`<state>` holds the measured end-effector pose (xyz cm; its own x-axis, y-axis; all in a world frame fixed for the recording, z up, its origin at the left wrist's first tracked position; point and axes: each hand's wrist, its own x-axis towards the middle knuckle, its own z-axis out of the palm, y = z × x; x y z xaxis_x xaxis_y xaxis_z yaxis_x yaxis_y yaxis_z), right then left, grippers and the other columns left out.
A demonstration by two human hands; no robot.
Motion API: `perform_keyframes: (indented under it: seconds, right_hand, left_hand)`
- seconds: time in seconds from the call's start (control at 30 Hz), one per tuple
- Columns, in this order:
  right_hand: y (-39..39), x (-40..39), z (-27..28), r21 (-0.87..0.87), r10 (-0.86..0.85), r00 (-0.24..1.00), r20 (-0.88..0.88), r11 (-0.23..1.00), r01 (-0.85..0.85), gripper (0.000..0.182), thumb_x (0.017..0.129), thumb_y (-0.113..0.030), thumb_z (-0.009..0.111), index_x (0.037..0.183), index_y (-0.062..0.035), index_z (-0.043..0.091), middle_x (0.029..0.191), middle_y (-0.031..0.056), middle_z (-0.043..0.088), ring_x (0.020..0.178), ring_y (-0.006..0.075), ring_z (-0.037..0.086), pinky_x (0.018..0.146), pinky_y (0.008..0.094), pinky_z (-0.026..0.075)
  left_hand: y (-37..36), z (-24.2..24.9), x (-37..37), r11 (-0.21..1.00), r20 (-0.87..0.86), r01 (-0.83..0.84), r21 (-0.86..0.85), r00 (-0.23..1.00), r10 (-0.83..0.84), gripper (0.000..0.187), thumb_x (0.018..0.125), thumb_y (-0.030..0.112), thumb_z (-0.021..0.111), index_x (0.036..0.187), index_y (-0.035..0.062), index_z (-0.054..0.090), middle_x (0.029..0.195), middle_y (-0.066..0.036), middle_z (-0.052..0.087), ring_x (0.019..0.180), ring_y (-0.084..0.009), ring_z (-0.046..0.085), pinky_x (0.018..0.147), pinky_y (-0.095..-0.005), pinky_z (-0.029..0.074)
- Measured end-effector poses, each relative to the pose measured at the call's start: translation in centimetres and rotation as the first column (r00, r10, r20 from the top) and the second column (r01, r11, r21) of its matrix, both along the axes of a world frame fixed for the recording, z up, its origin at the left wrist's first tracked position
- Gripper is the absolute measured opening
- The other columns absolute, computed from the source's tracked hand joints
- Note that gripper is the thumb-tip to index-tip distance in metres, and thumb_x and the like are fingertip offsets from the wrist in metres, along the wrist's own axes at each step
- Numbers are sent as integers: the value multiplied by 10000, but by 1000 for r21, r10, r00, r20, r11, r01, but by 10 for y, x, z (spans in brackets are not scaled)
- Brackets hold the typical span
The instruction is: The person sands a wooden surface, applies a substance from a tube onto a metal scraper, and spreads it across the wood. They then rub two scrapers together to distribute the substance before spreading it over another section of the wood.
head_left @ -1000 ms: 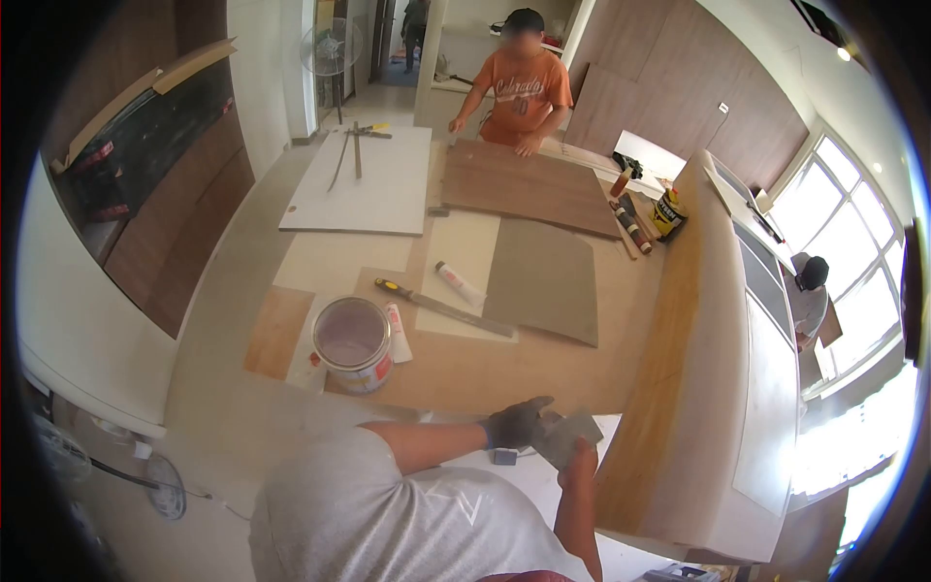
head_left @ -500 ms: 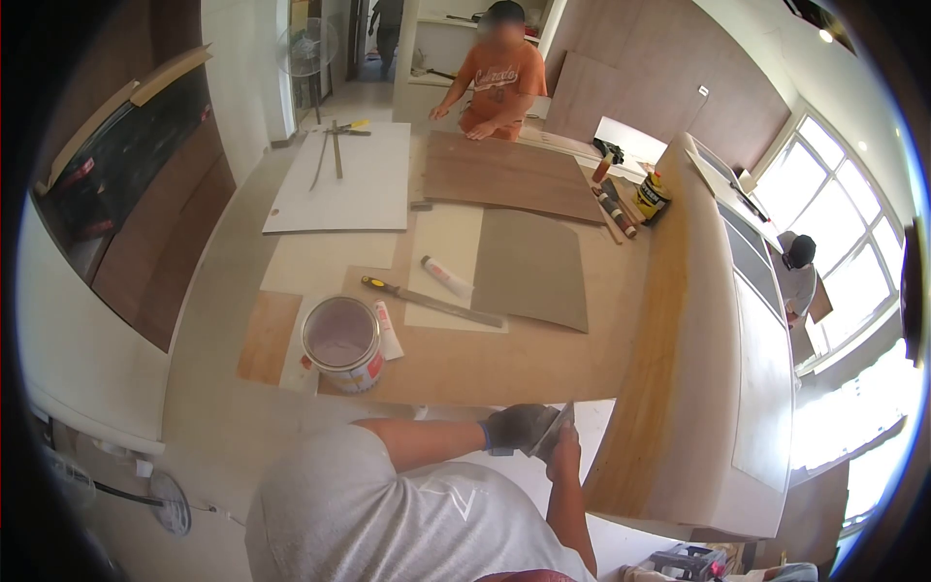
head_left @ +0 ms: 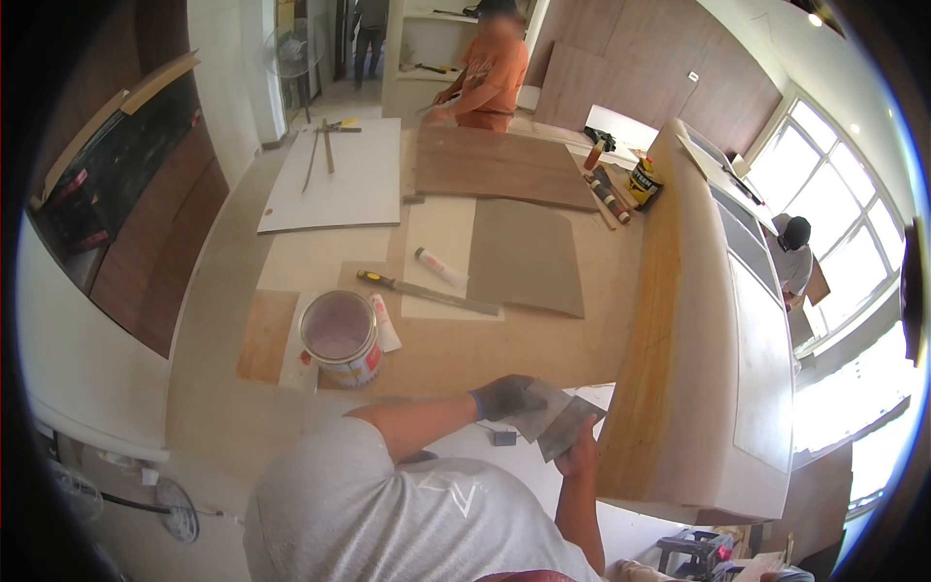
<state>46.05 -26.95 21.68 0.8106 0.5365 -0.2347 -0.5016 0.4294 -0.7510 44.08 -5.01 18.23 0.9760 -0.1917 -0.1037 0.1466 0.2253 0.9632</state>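
Observation:
My left hand [head_left: 506, 396], in a dark glove with a blue cuff, is closed on a thin light grey plate [head_left: 540, 415] near the front edge of the work table. My bare right hand [head_left: 580, 449] grips a darker grey flat plate [head_left: 570, 427] that overlaps the lighter one; whether they are two plates or one folded sheet I cannot tell. A small dark block [head_left: 504, 438] lies on the white surface just below. To the left stands an opened tin can [head_left: 339, 364]. Beyond it a yellow-and-black handled saw [head_left: 427, 292] and white tubes [head_left: 440, 267] rest on the table.
A grey sheet [head_left: 526, 257], a brown panel [head_left: 504, 167] and a white board [head_left: 335, 199] cover the far table. A curved counter [head_left: 669, 378] rises at my right, with a yellow-black can [head_left: 643, 184] beside it. A co-worker [head_left: 491, 73] stands across the table; another person [head_left: 793, 257] is near the window.
My hands have come up and slightly apart, and the plates now face upward where earlier they were edge-on. The co-worker across the table has turned and moved a hand.

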Motion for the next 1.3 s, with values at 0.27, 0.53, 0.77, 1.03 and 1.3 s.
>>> perform_keyframes:
  seconds: [0.27, 0.53, 0.77, 1.03, 1.3]
  right_hand:
    - [15, -7, 32, 83, -138, 984, 115, 988, 129, 707, 1001, -671, 400, 1285, -49, 580, 1227, 130, 637, 1122, 298, 614, 967, 447, 517]
    - [37, -5, 17, 151, -57, 994, 96, 988, 42, 723, 1010, -683, 340, 1353, -71, 518, 1269, 114, 594, 1171, 307, 581, 998, 458, 492]
    - [56, -8, 28, 153, 3, 993, 119, 988, -21, 777, 988, -726, 325, 1378, -79, 509, 1297, 96, 578, 1178, 301, 568, 1005, 455, 483]
    - [67, -9, 25, 164, 3, 988, 152, 986, -29, 756, 997, -714, 322, 1400, -97, 488, 1313, 93, 567, 1220, 302, 540, 1043, 457, 452]
    - [61, -7, 13, 126, -49, 993, 103, 991, 35, 794, 999, -724, 273, 1441, -93, 462, 1398, 116, 539, 1264, 320, 519, 1080, 473, 418]
  left_hand:
    - [-15, 20, -25, 991, 78, -96, 90, 993, 90, 380, 885, 206, 751, 1213, 39, 655, 1092, -94, 703, 979, -176, 655, 858, -337, 539]
    - [-15, 19, -34, 929, 289, -146, 341, 956, 44, 376, 891, 235, 726, 1221, 68, 659, 1151, -98, 699, 1045, -261, 650, 944, -371, 504]
    - [0, -4, -17, 729, 537, -433, 530, 837, 107, 406, 858, 337, 730, 1149, 56, 695, 1083, -157, 721, 1001, -306, 676, 916, -403, 506]
    - [-10, 22, -46, 795, 467, -436, 420, 856, 223, 334, 929, 240, 666, 1230, 95, 671, 1156, -88, 703, 1034, -238, 666, 949, -400, 500]
    - [1, 4, -28, 730, 630, -416, 543, 776, -25, 371, 910, 338, 670, 1134, 42, 678, 1139, -174, 686, 1076, -333, 630, 941, -399, 492]
